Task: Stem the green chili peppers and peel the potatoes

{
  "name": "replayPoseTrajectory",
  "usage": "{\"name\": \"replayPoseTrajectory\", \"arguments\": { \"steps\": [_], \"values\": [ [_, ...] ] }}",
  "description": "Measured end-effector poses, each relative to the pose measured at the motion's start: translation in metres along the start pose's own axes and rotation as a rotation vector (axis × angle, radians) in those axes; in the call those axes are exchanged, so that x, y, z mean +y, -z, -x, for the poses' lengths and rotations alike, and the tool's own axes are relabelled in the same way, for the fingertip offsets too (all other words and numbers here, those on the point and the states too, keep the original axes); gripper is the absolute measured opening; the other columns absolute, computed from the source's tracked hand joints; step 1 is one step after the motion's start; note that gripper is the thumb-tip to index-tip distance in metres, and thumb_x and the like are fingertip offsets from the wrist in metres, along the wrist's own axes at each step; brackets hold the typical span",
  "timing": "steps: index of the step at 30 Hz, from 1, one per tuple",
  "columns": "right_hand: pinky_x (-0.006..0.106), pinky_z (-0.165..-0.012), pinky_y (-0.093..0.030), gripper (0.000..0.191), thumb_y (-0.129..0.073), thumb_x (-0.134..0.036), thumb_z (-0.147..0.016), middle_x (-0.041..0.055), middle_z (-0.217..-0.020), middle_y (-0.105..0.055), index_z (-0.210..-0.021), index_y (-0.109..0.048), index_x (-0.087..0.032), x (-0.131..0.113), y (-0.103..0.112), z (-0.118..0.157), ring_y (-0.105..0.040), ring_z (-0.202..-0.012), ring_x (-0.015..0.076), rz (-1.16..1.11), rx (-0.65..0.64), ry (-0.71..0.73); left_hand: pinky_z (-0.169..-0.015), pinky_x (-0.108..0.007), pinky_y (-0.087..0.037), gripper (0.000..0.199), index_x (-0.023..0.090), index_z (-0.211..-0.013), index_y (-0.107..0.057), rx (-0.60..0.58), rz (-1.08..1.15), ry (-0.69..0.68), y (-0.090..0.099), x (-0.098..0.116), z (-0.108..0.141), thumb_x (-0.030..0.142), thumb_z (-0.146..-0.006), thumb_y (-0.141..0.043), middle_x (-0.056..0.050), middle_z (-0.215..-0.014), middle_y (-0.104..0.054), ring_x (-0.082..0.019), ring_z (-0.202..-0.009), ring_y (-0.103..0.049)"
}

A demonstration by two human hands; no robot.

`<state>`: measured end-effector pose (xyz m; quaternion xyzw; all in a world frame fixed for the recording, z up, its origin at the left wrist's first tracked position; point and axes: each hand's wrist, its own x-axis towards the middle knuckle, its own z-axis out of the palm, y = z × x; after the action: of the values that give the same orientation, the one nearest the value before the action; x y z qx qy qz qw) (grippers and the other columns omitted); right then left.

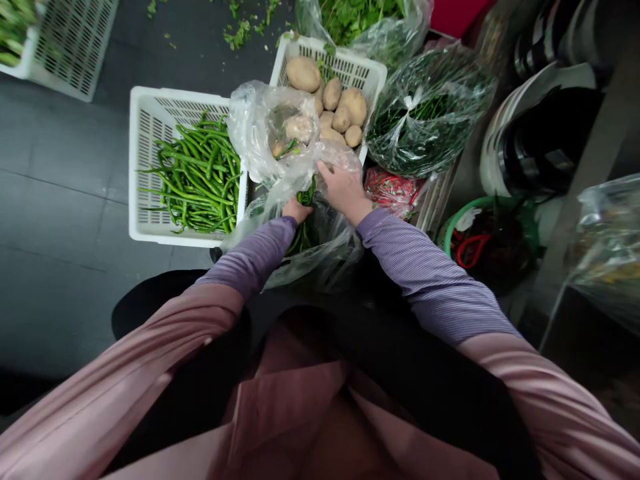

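Between my knees lies an open clear plastic bag (333, 243) with green peppers (303, 237) inside. My left hand (298, 209) is closed around some of these peppers at the bag's mouth. My right hand (343, 187) is on the bag's upper right edge, thumb and fingers pinching the plastic. Just beyond the hands, a second clear bag (255, 133) holds pale vegetables, too blurred to name. To the left, a white basket (187, 97) contains long green peppers (205, 177). Behind the bags, another white basket (373, 70) holds potatoes (303, 74).
A tied bag of greens (425, 110), a bag of red chillies (393, 190) and a green basin (453, 223) are to the right. Stacked buckets (540, 140) stand farther right. A white crate (75, 47) is at top left. Leaf scraps (239, 35) litter the floor.
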<state>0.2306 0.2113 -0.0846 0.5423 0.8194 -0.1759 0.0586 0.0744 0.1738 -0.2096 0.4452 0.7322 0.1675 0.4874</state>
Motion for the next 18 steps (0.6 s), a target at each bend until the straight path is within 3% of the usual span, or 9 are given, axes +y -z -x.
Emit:
{"name": "replayPoseTrajectory", "arguments": {
  "steps": [6,11,15,18],
  "values": [
    [0.067,-0.115,-0.028,0.077,-0.045,-0.037,-0.099,0.0253,-0.153,-0.043,-0.165,-0.012,-0.015,-0.02,0.023,0.003,-0.036,-0.144,0.0434,0.01,0.026,-0.059,-0.097,-0.038,-0.055,0.037,0.014,-0.095,-0.07,-0.156,0.306,-0.095,0.018,0.004,0.056,0.012,-0.06,-0.081,-0.005,-0.093,-0.076,-0.026,-0.099,-0.069],
    [0.061,-0.115,-0.032,0.078,-0.048,-0.035,-0.097,0.0257,-0.153,-0.044,-0.164,-0.016,-0.01,-0.042,0.038,0.028,-0.039,-0.14,0.0422,-0.002,0.108,-0.001,-0.095,-0.039,-0.056,0.033,0.015,-0.087,-0.068,-0.038,0.369,-0.062,0.03,0.011,0.089,0.01,-0.057,-0.081,-0.003,-0.084,-0.074,-0.025,-0.092,-0.069],
    [0.053,-0.111,-0.038,0.073,-0.048,-0.031,-0.098,0.0263,-0.149,-0.048,-0.163,-0.023,-0.009,-0.058,0.025,0.067,-0.046,-0.133,0.0401,0.058,0.072,0.085,-0.094,-0.039,-0.057,0.035,0.014,-0.084,-0.067,-0.03,0.523,-0.05,0.035,0.011,0.094,0.009,-0.054,-0.083,-0.004,-0.084,-0.074,-0.024,-0.091,-0.07],
    [0.048,-0.105,-0.044,0.079,-0.055,-0.031,-0.096,0.0252,-0.142,-0.053,-0.165,-0.02,-0.014,-0.066,0.009,0.08,-0.053,-0.125,0.0378,0.099,-0.027,0.103,-0.093,-0.04,-0.058,0.035,0.014,-0.08,-0.065,-0.044,0.549,-0.03,0.036,0.009,0.092,0.007,-0.051,-0.083,-0.004,-0.079,-0.073,-0.026,-0.09,-0.07]
  ]
}}
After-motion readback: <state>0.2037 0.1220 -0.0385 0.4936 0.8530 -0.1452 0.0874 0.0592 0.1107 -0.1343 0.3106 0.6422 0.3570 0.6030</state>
